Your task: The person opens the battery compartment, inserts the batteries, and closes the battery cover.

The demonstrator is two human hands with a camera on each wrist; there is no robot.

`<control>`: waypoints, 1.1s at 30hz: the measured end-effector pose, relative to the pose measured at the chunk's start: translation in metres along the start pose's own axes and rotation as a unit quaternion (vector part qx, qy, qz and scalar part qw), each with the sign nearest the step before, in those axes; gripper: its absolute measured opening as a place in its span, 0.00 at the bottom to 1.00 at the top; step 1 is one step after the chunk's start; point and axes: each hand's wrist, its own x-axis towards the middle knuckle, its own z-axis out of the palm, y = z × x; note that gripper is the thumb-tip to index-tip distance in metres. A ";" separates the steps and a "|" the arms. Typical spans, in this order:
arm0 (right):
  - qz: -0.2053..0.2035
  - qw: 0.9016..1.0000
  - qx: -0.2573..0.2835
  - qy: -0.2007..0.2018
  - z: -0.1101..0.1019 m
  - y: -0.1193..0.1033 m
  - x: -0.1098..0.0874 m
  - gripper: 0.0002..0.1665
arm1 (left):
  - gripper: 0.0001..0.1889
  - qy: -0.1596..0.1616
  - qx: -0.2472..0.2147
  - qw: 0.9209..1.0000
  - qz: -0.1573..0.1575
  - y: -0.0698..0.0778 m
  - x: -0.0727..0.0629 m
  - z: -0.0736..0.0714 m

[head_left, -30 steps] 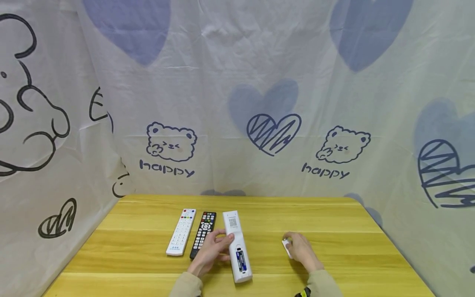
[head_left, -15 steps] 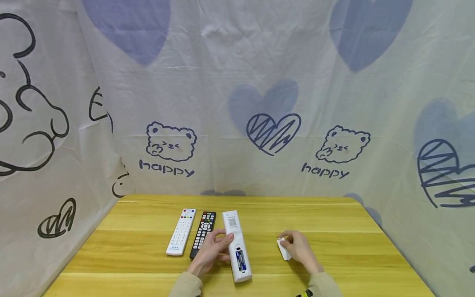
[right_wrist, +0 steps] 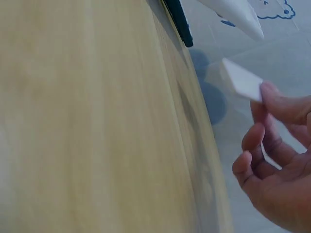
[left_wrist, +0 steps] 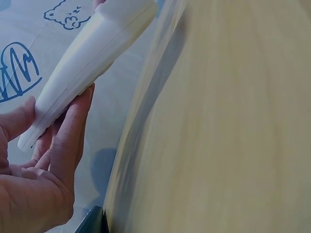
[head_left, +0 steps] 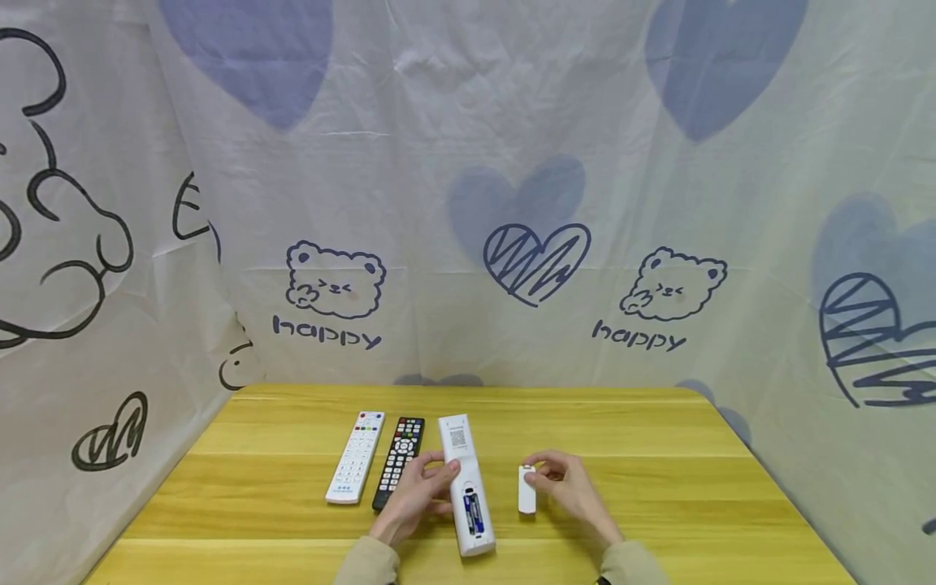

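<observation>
A white remote control is held back side up by my left hand, thumb on one side and fingers round the other. Its battery compartment lies uncovered near the lower end, with blue-and-black batteries inside. To the right of it, my right hand pinches a small white battery cover by its far end, between thumb and fingers. In the right wrist view the cover sticks out from the fingertips, above the table and apart from the remote's end.
Left of the left hand lie a black remote and another white remote, both buttons up, on the wooden table. A printed cloth hangs behind the table and along its sides.
My right hand has moved left with the battery cover, bringing it nearer the white remote, and the cover has turned more upright in the head view. My left hand and its remote stay almost still.
</observation>
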 end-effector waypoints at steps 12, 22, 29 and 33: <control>-0.053 0.997 0.041 -0.038 0.017 -0.011 -0.003 0.16 | 0.31 -0.007 -0.009 1.000 -0.003 -0.001 0.001 -0.001; -0.091 0.992 0.070 -0.056 0.031 -0.023 -0.002 0.15 | 0.31 -0.012 0.002 1.000 -0.013 0.000 0.001 0.000; -0.134 0.987 0.062 -0.065 0.040 -0.024 -0.002 0.13 | 0.31 -0.016 0.006 1.000 -0.015 0.000 0.000 0.000; -0.135 0.987 0.048 -0.068 0.045 -0.026 -0.002 0.13 | 0.30 -0.020 0.007 1.000 -0.014 0.001 0.000 0.001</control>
